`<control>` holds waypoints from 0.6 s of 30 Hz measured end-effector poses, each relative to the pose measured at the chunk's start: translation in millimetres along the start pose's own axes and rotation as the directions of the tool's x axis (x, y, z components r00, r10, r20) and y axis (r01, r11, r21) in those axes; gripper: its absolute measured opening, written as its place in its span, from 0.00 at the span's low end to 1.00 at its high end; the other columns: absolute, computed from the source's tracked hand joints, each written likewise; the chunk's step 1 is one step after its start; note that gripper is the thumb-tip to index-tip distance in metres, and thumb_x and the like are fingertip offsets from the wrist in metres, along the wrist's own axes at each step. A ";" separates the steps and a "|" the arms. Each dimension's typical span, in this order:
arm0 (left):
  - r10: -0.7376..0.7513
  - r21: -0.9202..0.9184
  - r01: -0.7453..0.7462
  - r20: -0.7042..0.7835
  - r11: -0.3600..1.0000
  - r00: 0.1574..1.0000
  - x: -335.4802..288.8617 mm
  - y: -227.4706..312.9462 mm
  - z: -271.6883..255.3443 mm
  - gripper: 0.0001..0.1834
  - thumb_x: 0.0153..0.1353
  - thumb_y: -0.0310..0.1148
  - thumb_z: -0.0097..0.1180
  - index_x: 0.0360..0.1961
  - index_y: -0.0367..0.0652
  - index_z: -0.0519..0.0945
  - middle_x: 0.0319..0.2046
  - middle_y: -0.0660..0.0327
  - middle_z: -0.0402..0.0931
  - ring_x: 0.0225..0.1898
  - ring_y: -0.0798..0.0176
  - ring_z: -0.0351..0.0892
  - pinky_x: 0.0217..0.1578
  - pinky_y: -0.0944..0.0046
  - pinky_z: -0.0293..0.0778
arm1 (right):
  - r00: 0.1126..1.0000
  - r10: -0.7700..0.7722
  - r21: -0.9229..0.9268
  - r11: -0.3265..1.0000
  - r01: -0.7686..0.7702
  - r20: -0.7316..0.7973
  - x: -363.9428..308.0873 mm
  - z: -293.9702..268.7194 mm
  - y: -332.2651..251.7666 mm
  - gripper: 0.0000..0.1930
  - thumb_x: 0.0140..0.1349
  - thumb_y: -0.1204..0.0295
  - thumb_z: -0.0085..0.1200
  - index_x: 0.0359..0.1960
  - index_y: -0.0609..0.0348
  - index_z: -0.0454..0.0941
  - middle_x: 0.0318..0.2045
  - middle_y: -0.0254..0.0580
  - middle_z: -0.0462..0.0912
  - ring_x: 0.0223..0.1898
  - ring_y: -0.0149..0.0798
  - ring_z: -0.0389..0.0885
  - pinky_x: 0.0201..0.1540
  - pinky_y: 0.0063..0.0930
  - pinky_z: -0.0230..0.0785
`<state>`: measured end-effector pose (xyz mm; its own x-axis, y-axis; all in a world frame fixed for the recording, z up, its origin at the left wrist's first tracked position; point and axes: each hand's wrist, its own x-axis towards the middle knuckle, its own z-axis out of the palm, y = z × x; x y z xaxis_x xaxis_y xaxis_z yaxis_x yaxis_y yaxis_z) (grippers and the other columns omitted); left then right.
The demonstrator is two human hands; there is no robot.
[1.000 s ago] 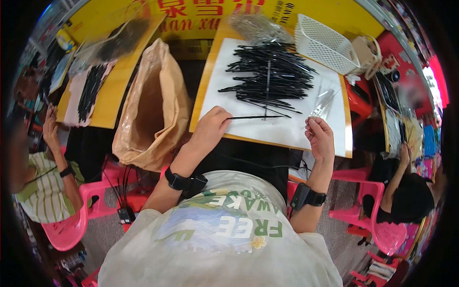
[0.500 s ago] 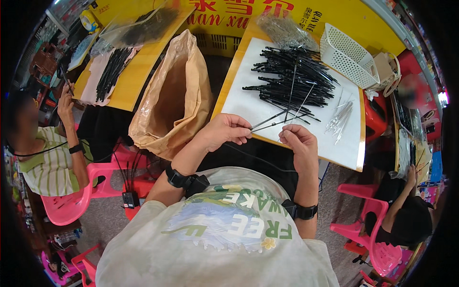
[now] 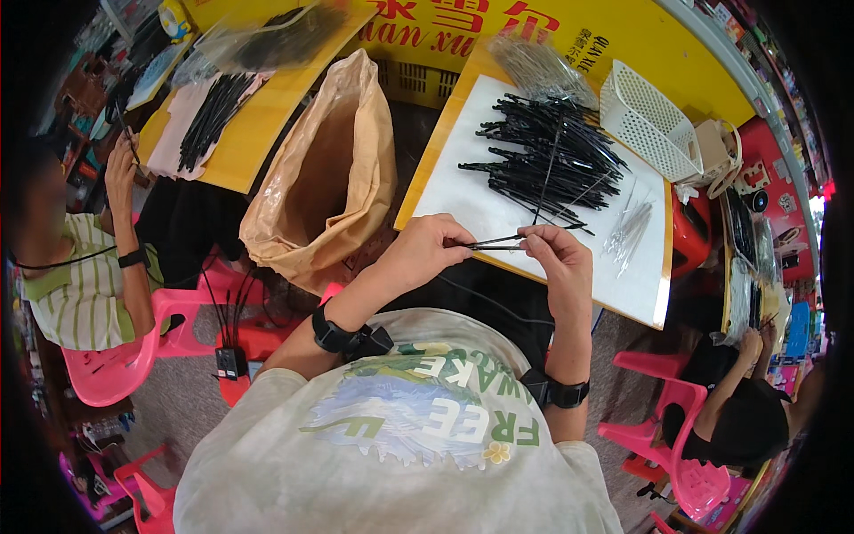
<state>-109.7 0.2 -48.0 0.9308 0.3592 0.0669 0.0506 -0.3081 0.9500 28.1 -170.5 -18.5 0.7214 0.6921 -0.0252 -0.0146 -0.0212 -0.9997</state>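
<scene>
My left hand (image 3: pixel 434 247) is closed in a pinch around the ends of thin black strips (image 3: pixel 495 244), held above the table's front edge. They stretch across to my right hand (image 3: pixel 560 258), whose thumb and forefinger pinch the other end. From my right fingertips a long thin dark rod (image 3: pixel 546 169) points up and away over the pile. Beyond my hands, a heap of black strips (image 3: pixel 543 151) with knobbed ends lies on a white sheet (image 3: pixel 449 169). A small bunch of thin white sticks (image 3: pixel 630 224) rests to its right.
A white perforated basket (image 3: pixel 651 129) and a clear plastic bag (image 3: pixel 543 69) stand at the table's back. An open brown paper sack (image 3: pixel 365 169) is left of the table. Co-workers sit at both sides, on pink chairs (image 3: pixel 111 369).
My fingers have shifted; the right ones now pinch the strips' far end, and the strips lie closer together. The long rod has swung slightly. The view has tilted a little.
</scene>
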 end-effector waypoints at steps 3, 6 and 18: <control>0.052 0.171 -0.036 -0.088 0.985 0.995 -3.7 11.1 -6.4 0.08 0.52 0.22 0.60 0.35 0.31 0.80 0.26 0.62 0.79 0.26 0.70 0.76 0.30 0.72 0.72 | 0.995 -0.100 -0.002 0.995 0.100 -0.019 1.1 8.8 -13.3 0.06 0.58 0.78 0.54 0.35 0.68 0.79 0.32 0.39 0.82 0.33 0.26 0.78 0.37 0.17 0.68; -0.135 -0.042 0.130 -0.152 0.991 0.979 -4.4 10.0 -11.6 0.07 0.52 0.23 0.60 0.34 0.31 0.81 0.26 0.62 0.80 0.27 0.72 0.77 0.31 0.73 0.72 | 0.991 -0.093 0.036 0.995 0.096 -0.092 -3.6 9.0 -20.9 0.05 0.58 0.78 0.54 0.35 0.67 0.79 0.33 0.41 0.82 0.33 0.27 0.78 0.38 0.18 0.69; -0.068 -0.301 -0.011 -0.250 0.953 0.966 -7.3 33.3 -7.6 0.07 0.51 0.20 0.61 0.33 0.33 0.81 0.29 0.63 0.80 0.30 0.76 0.77 0.33 0.76 0.73 | 0.992 -0.083 0.114 0.989 0.094 -0.100 -6.3 28.9 -50.9 0.06 0.58 0.79 0.55 0.35 0.70 0.78 0.29 0.47 0.82 0.28 0.33 0.83 0.32 0.20 0.77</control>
<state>-117.6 -6.0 -14.5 0.8052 0.5881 0.0762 -0.0709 -0.0320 0.9970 4.3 -152.9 32.4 0.7855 0.6161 0.0583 -0.0252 0.1260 -0.9917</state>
